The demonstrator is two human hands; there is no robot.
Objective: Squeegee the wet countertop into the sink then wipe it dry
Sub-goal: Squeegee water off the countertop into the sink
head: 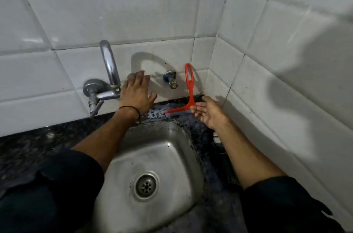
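A red squeegee [191, 87] stands behind the sink, its looped handle upright against the white tiled wall and its blade resting on the wet, dark speckled countertop [28, 148]. My right hand [209, 112] reaches in from the right with fingers spread; its fingertips touch the right part of the blade where it meets the handle, and I see no closed grip. My left hand [136, 92] lies flat and open against the wall tile, just right of the chrome faucet [109, 64]. The steel sink [172, 148] sits below both arms. Water drops glisten on the counter strip behind it.
A small tap valve [171, 79] sticks out of the wall between my hands. The sink's drain [146, 185] is uncovered. Tiled walls meet in a corner at the right, close to the squeegee. A narrow counter strip runs along the sink's right side.
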